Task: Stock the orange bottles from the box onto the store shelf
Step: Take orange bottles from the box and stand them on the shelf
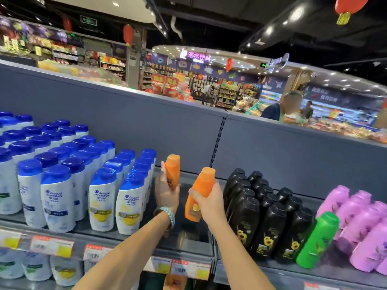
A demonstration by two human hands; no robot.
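My left hand (167, 193) grips an orange bottle (173, 168), held upright over the bare gap of the top shelf (188, 239). My right hand (207, 200) grips a second orange bottle (204, 185), tilted with its cap up and to the right, nearer to me than the first. Both bottles hang in the air between the white and the black bottles. The box is not in view. Something orange (174, 281) shows on the shelf below, mostly hidden.
White bottles with blue caps (62, 174) fill the shelf's left part. Black bottles (261, 212) stand just right of the gap, then a green bottle (319, 239) and pink bottles (360, 222). A grey back panel (146, 126) rises behind. Price tags (188, 267) line the front edge.
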